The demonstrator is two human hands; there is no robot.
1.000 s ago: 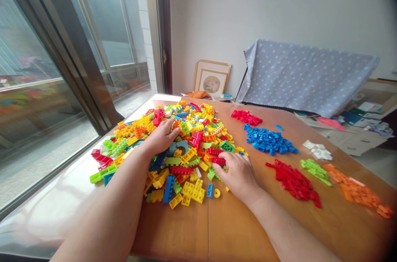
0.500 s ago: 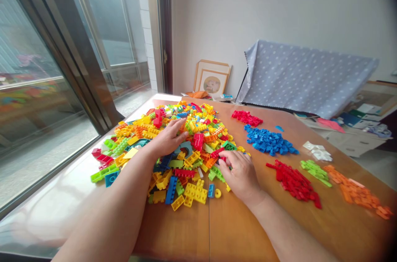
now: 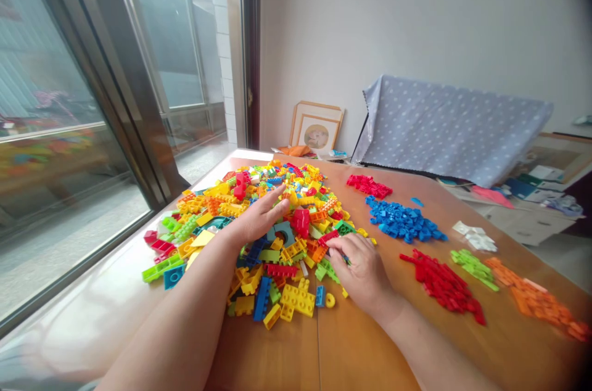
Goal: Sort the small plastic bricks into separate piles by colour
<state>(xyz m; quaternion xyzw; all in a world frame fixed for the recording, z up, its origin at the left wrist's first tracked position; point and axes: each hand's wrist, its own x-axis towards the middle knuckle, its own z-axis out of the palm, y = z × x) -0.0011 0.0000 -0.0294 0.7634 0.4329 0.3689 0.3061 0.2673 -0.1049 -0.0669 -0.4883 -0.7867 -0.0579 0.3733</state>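
- Right hand [image 3: 363, 267]: fingers bent, thumb near index, right at a red brick [image 3: 327, 238] on the heap's right side. Gripped or merely touched? Can't tell from here.
- A pinch across its 2 long sides and a straight lift look best, sparing the green brick [image 3: 345, 228] just beside it.
- Left hand [image 3: 259, 218]: fingers stretched, thumb apart, nothing visibly held, over the middle of the heap [image 3: 284, 255]. A light touch there should avoid spilling bricks.
- Out on the worktop [image 3: 356, 357], to the right, 6 piles: 1 blue [image 3: 404, 218], 1 white [image 3: 475, 237], 1 green [image 3: 474, 267], 1 orange [image 3: 539, 298], 2 red. Wrists do well clearing them.
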